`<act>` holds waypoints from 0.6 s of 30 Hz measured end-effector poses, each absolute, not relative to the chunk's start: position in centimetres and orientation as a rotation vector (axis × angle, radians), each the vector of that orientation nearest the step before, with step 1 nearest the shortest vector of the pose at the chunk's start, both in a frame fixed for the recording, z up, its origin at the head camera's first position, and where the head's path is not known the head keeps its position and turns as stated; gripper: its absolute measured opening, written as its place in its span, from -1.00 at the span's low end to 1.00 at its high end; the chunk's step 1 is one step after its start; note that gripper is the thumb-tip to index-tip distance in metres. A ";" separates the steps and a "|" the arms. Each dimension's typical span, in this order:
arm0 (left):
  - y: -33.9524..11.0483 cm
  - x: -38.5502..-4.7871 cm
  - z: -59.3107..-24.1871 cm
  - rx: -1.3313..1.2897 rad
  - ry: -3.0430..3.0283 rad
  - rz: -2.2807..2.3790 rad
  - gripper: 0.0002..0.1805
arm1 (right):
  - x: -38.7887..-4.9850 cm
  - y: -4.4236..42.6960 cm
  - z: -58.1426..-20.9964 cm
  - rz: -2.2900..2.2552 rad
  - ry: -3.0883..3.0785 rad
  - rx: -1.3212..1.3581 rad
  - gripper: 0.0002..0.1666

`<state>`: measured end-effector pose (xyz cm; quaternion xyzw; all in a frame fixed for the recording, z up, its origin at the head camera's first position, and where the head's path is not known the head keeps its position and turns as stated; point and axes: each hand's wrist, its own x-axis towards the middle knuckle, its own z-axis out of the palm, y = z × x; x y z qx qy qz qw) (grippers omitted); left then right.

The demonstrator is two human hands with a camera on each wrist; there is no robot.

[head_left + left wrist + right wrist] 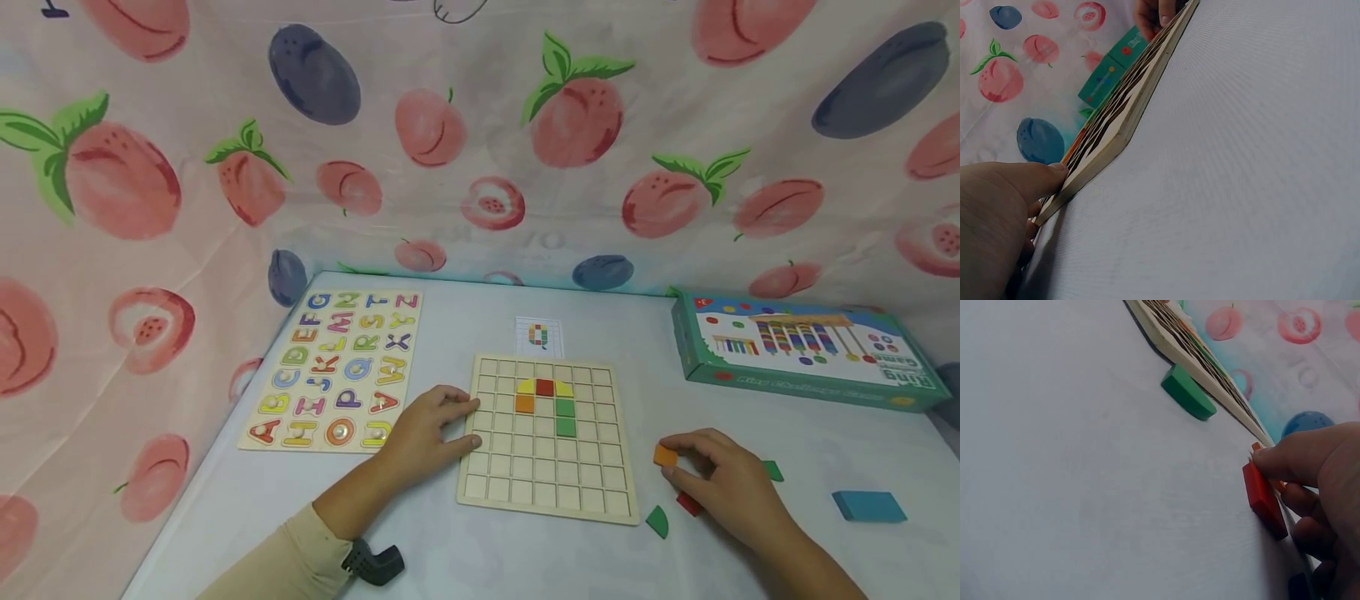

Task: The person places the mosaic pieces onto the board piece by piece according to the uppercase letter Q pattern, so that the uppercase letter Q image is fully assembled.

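Board (pixel 521 487) holds six tiles (pixel 544 387); right grip (pixel 722 473) pinches orange block (pixel 664 455).

Beyond a green wedge (pixel 657 522), your right hand (pixel 726 483) has room toward the grid board (pixel 546 493); a box (pixel 813 354) blocks the table's (pixel 525 554) far right corner.

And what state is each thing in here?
Grid board: flat, six pieces placed, left hand touching its edge
Held orange block: pinched by right hand
Loose red block: partly hidden
Near green piece: lying loose
Far green piece: partly hidden
Blue block: lying loose
Letter board: flat, letters fitted
Pattern card: face up
Game box: flat, seemingly closed
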<state>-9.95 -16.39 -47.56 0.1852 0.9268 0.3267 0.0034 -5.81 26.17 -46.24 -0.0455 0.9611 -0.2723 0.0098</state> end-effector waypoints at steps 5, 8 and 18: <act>-16.3 -10.0 -47.6 0.583 2.901 1.021 -0.39 | -6.2 26.0 -45.9 -0.855 2.986 -0.131 -0.61; -16.3 -10.0 -47.6 0.585 2.901 1.018 -0.39 | -6.4 25.8 -45.8 -0.869 2.985 -0.131 -0.61; -16.4 -10.0 -47.7 0.595 2.910 1.020 -0.39 | -7.0 24.6 -45.4 -0.968 2.992 -0.179 -0.61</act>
